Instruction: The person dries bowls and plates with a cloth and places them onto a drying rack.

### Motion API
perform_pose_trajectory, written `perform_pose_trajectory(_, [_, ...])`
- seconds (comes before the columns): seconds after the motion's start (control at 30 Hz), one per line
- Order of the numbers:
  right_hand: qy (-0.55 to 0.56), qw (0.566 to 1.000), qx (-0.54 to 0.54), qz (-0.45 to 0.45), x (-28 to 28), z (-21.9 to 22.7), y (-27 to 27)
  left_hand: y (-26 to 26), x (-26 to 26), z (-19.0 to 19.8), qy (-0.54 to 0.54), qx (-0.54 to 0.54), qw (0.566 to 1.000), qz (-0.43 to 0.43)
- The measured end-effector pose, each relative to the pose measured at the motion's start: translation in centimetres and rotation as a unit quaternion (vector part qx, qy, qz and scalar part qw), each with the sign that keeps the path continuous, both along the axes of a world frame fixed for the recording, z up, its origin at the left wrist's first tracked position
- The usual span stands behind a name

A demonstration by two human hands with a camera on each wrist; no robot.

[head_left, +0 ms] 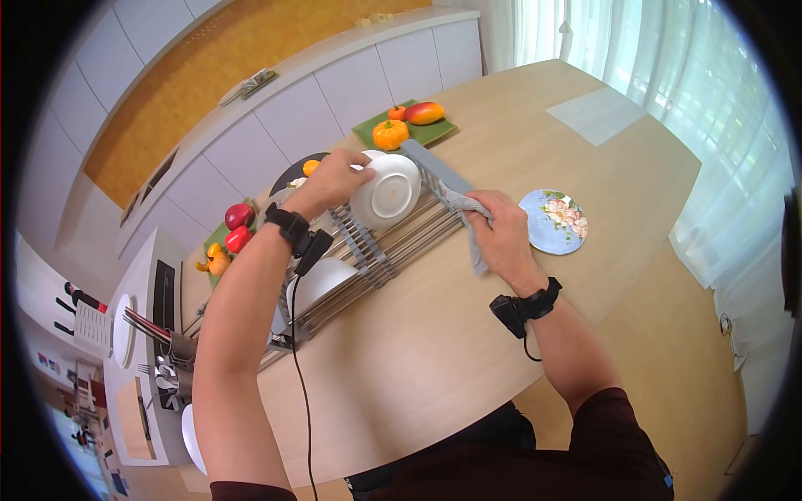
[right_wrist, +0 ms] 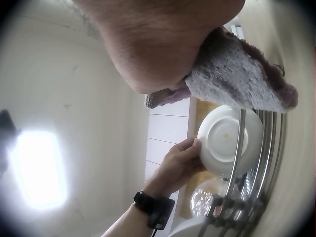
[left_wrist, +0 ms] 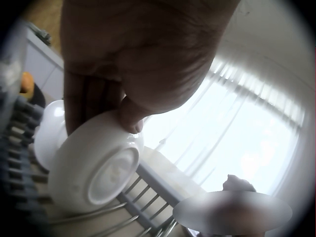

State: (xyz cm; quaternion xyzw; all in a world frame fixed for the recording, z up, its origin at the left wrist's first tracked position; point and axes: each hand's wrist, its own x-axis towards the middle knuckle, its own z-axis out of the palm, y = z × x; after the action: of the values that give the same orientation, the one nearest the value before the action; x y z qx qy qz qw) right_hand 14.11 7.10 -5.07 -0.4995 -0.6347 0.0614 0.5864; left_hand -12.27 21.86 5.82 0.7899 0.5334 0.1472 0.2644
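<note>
Large oval wooden desk (head_left: 468,334) took up most of the head view, with a metal dish rack (head_left: 376,250) lying across it. Left hand (head_left: 334,179) had its grip clamped on the rim of a white bowl (head_left: 386,190), tilted on edge over the rack bars, foot ring facing the camera; left wrist view showed the fingers curled over the bowl's edge. Right hand (head_left: 501,238) had its grip closed around a grey cloth (head_left: 468,219), bunched at the rack's right end, just beside the bowl but not touching it as far as could be seen. Judged early-to-mid: bowl picked up off the rack, cloth ready, wiping looked not yet begun; another white dish (head_left: 322,282) sat in the rack, apparently still to do. A floral plate (head_left: 553,220) lay flat on the desk right of the cloth, apart from the rack. Beyond: green mat (head_left: 434,134) with a small pumpkin (head_left: 390,134) and a mango (head_left: 424,112), red peppers (head_left: 238,227) on the left, cutlery holder (head_left: 171,367) at the lower left. Room had white cabinets, a yellow-tan wall and sheer curtains on the right.
</note>
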Motion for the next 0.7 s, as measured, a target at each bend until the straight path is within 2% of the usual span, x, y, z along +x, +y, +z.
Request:
perform_pose_trajectory(0.07, [-0.001, 1.0, -0.001, -0.001, 0.0, -0.1, 0.0, -0.2, 0.1, 0.3, 0.001, -0.037, 0.999, 0.024])
perform_pose_trajectory(0.2, [0.001, 1.0, -0.007, -0.002, -0.1, 0.0, -0.1, 0.4, -0.1, -0.4, -0.009, -0.045, 0.999, 0.015])
perform_pose_trajectory(0.6, [0.004, 1.0, -0.016, 0.001, 0.0, -0.2, 0.1, 2.1, -1.1, -2.4, 0.047, 0.051, 0.998, 0.011])
perform_pose_trajectory(0.67, [0.001, 1.0, -0.018, 0.002, 0.0, -0.3, 0.1, 2.2, -1.2, -2.9, 0.109, 0.117, 0.987, -0.004])
perform_pose_trajectory(0.7, [-0.001, 1.0, -0.015, 0.0, 0.0, -0.3, 0.2, 2.2, -1.2, -3.2, 0.109, 0.116, 0.987, -0.004])
